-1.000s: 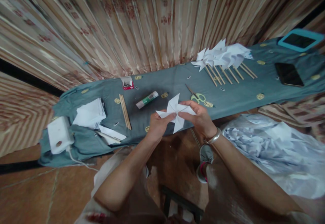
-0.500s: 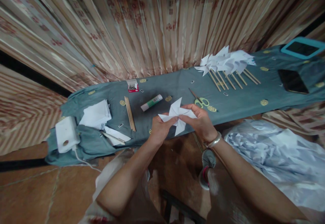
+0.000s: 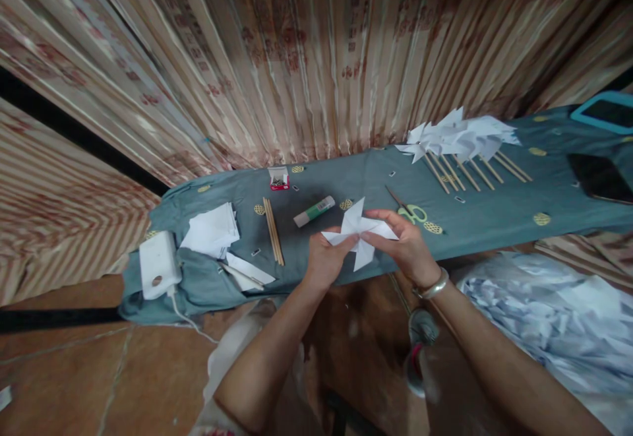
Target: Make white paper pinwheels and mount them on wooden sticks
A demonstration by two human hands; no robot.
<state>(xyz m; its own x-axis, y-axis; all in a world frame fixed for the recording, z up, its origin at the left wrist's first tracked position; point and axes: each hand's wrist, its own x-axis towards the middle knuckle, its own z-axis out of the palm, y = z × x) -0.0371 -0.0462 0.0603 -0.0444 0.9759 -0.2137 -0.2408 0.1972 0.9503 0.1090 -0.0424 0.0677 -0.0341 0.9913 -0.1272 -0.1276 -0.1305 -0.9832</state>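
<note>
A white paper pinwheel (image 3: pixel 364 252) with four pointed blades is held just over the table's near edge. My left hand (image 3: pixel 324 258) grips its left side, thumb pressed near the middle. From the right, my right hand (image 3: pixel 403 245) pinches it, its thumb also by the centre and the other fingers behind the paper. Both hands are closed on it. Beyond them lie a green-and-white glue stick (image 3: pixel 314 212) and scissors (image 3: pixel 412 213) with light green handles. Several wooden sticks (image 3: pixel 273 231) rest left of the glue stick, below a small red box (image 3: pixel 279 179) of metal pins.
Finished pinwheels on sticks (image 3: pixel 459 139) lie in a row at the back right. Further right are a dark phone (image 3: pixel 599 177) and a blue-framed tablet (image 3: pixel 606 113). Paper squares (image 3: pixel 211 230) and a white device with a cable (image 3: pixel 159 266) sit left. A plastic bag of folded paper (image 3: pixel 554 317) stands lower right.
The view has shifted, so the table and its objects appear further right and slightly lower. Both hands keep hold of the pinwheel in nearly the same pose.
</note>
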